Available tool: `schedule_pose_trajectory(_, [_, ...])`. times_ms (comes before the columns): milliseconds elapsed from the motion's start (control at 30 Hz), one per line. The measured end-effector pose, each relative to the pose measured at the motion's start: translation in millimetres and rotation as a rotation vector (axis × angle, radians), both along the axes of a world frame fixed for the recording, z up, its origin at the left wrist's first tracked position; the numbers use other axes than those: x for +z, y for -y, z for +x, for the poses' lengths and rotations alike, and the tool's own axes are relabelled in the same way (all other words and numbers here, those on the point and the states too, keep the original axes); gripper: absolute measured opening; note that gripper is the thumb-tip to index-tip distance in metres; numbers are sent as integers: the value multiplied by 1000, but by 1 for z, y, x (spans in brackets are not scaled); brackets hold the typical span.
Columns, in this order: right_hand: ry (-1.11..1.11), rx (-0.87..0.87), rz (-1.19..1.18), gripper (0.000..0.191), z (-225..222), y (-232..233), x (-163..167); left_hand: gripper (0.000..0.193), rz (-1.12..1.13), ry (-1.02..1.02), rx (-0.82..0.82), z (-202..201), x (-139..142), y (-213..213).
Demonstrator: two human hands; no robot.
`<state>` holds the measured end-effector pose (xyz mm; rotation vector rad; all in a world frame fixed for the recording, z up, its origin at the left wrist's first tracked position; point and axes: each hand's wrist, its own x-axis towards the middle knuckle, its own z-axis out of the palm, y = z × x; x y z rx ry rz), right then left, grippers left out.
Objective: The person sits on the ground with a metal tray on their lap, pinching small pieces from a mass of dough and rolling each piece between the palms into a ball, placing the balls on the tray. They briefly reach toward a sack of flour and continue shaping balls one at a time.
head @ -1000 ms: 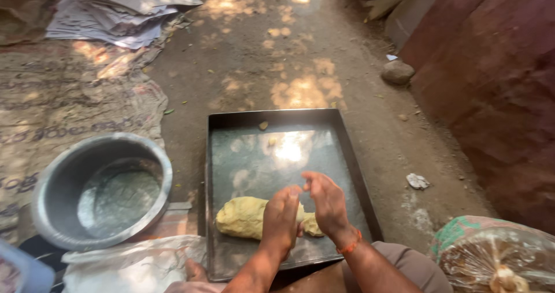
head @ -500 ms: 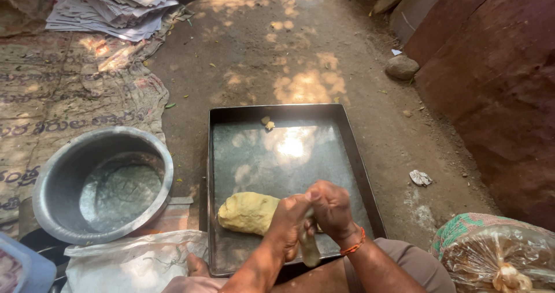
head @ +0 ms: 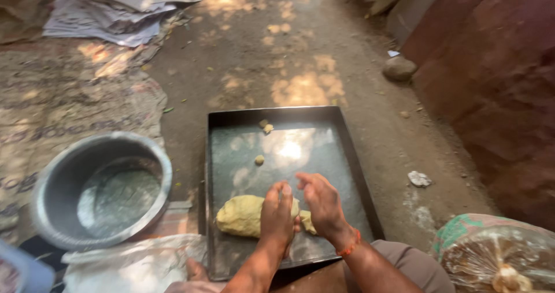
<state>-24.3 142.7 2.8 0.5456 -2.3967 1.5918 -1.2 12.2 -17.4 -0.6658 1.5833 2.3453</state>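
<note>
A yellow dough lump [head: 245, 215] is pressed near the tray's [head: 352, 154] front edge by the left hand [head: 277, 215] and right hand [head: 324, 203], fingers extended, side by side. A steel bowl [head: 52, 177] is seen beside the tray's left edge.

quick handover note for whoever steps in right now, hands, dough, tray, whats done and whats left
Left hand: palm down, pressing the yellowish dough lump.
Right hand: beside it, on the lump's right end, orange band at the wrist.
The lump lies at the near edge of the dark rectangular metal tray on the ground.
Done: dough gathered into one mass.
Left: small dough bits lie loose further up the tray. Round metal pot sits to the left.
</note>
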Motion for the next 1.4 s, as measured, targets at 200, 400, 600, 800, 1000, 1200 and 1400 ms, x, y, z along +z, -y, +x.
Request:
schedule_pose_trajectory(200, [-391,151,289,36,8,7,18,64,190,31,-59,1,1,7])
schedule_pose_trajectory(400, [-267,177,299,42,-4,-10,7,48,397,-20,-228,6,17,0])
schedule_pose_trajectory(600, [96,3,-57,51,-2,-20,-34,38,445,-95,-260,14,23,3])
schedule_pose_trajectory(800, [638,39,-501,50,-22,-26,-45,39,285,-333,-379,16,21,8])
schedule_pose_trajectory(1000, [-51,-10,-57,47,-2,-2,0,38,-79,-28,-78,3,20,6])
schedule_pose_trajectory(1200, [-306,163,314,35,9,9,24,66,185,122,-56,-1,10,8])
schedule_pose_trajectory(1400, [-256,177,201,35,-6,-9,6,43,222,-23,-240,4,12,3])
